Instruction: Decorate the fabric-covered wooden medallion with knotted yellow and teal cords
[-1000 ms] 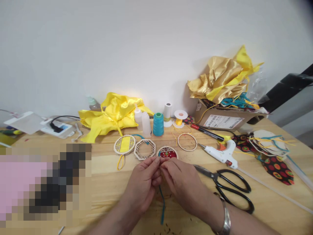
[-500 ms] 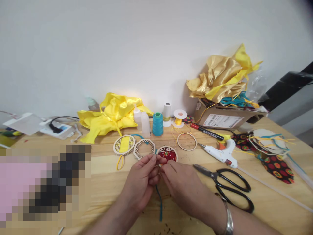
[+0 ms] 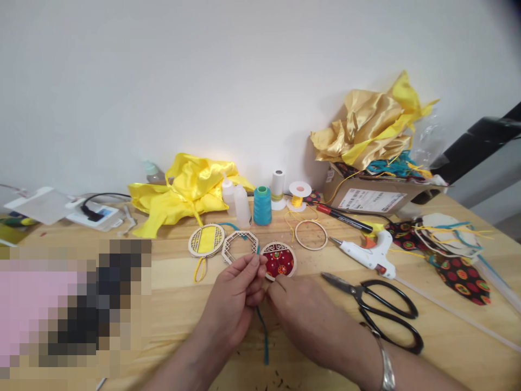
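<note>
Thumb and fingertips of my left hand pinch a teal cord. A short end pokes up above the pinch, and a longer tail hangs below toward the table. My right hand is closed beside it, knuckles up; its fingertips are hidden, so what they grip cannot be made out. Just beyond my hands lies a round wooden frame with red patterned fabric. Left of it are an octagonal lattice frame and a round lattice frame backed in yellow, with a yellow loop.
Black-handled scissors and a white glue gun lie to the right. A thin wooden ring, teal thread spool and squeeze bottle are farther back. Yellow satin and a cardboard box stand near the wall.
My right hand has drawn slightly down, away from my left fingertips. More of the red fabric and the cord's upper end now show. My left hand stays nearly in place.
</note>
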`<action>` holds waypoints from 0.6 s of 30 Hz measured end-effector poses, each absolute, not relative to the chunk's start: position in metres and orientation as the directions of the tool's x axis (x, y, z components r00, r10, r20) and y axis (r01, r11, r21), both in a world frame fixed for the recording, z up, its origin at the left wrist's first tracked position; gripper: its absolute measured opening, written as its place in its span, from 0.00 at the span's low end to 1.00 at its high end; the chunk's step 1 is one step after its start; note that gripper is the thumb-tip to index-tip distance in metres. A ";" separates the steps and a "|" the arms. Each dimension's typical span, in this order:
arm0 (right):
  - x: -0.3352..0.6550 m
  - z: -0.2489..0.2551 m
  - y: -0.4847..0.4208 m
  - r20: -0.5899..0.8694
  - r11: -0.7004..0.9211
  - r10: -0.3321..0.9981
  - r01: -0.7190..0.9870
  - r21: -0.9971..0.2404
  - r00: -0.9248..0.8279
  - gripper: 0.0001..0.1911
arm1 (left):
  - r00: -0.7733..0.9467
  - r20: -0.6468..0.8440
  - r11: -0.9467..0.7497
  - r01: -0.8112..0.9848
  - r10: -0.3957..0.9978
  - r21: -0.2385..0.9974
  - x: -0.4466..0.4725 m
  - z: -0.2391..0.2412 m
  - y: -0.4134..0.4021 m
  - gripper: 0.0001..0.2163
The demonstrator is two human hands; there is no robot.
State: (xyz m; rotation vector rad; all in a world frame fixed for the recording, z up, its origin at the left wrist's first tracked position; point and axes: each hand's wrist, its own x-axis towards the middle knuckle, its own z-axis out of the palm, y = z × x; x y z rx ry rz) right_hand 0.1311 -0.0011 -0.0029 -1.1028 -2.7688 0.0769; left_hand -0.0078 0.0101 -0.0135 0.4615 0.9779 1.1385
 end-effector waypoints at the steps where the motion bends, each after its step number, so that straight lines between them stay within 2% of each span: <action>1: 0.131 -0.002 -0.001 0.125 0.734 0.679 0.672 -0.096 -0.724 0.11 | 0.085 -0.408 0.387 -0.539 0.909 0.748 -0.008 -0.014 0.010 0.09; 5: 0.130 -0.001 -0.002 0.086 0.740 0.672 0.663 -0.114 -0.735 0.11 | 0.083 -0.402 0.383 -0.524 0.912 0.761 -0.007 -0.013 0.012 0.09; 9: 0.136 0.001 0.001 0.121 0.652 0.753 0.710 -0.266 -0.647 0.06 | 0.072 -0.390 0.369 -0.513 0.918 0.775 -0.006 -0.012 0.012 0.08; 13: 0.143 0.005 0.012 0.216 0.421 0.907 0.748 -0.513 -0.362 0.09 | 0.052 -0.401 0.373 -0.495 0.915 0.785 -0.005 -0.011 0.010 0.09; 16: 0.144 0.006 0.019 0.182 0.277 0.959 0.569 -0.774 -0.218 0.05 | 0.055 -0.402 0.378 -0.478 0.914 0.793 -0.003 -0.010 0.009 0.09; 18: 0.143 0.005 0.022 0.111 0.180 0.977 0.431 -0.884 -0.182 0.05 | 0.058 -0.405 0.383 -0.472 0.913 0.794 -0.002 -0.010 0.009 0.08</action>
